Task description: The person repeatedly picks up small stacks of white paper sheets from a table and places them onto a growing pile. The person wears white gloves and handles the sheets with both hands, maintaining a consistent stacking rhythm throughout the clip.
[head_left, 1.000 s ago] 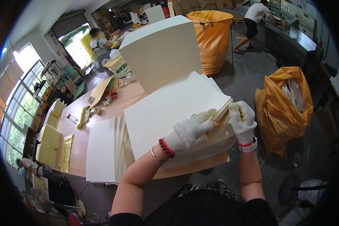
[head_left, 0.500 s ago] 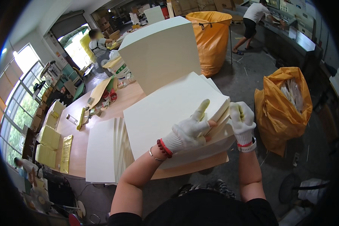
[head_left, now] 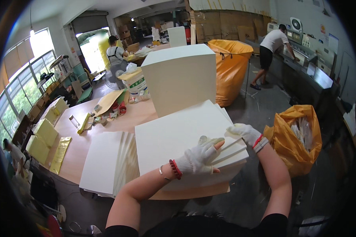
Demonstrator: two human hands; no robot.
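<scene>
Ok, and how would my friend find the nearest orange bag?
Start at the wooden table with the white paper pile. Look past the person's right hand to the dark floor, where the orange bag stands. Unlike the taller orange sack farther back, it's low and crumpled, with pale scraps showing in its top.

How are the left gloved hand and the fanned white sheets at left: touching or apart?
Apart. The head view shows it: bare top surface of the larger paper stack between left hand and fanned sheets.
</scene>
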